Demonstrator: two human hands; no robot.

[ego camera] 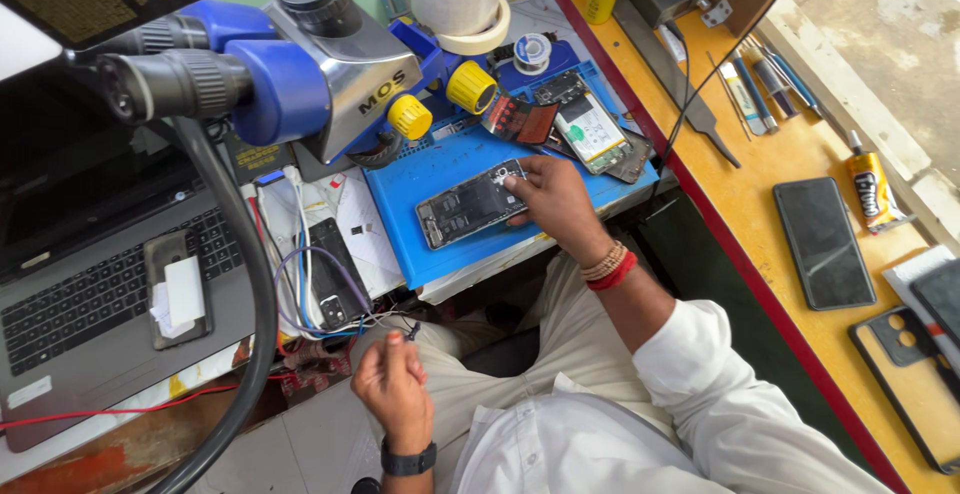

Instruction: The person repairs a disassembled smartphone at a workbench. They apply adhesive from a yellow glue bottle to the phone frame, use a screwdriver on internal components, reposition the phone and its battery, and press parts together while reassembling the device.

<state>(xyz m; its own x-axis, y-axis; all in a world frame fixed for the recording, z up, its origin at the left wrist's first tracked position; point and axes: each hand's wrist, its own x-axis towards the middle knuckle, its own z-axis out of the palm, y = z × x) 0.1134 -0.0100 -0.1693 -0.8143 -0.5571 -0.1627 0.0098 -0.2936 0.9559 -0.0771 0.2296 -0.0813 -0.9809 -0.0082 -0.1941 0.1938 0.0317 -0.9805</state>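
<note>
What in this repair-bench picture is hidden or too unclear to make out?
Head view only:
- Whatever the left hand pinches: too small; the fingers cover it.
- The opened phone under the right hand: the fingers cover its right end; its parts are too small.
- The laptop screen: dark, partly behind the microscope.
- The phone case: cut off by the right edge.

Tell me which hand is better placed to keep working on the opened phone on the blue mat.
Right, probably. The right hand already rests on the opened black phone with exposed internals on the blue rubber work mat. The left hand is closed, low over the lap, away from it.
</note>
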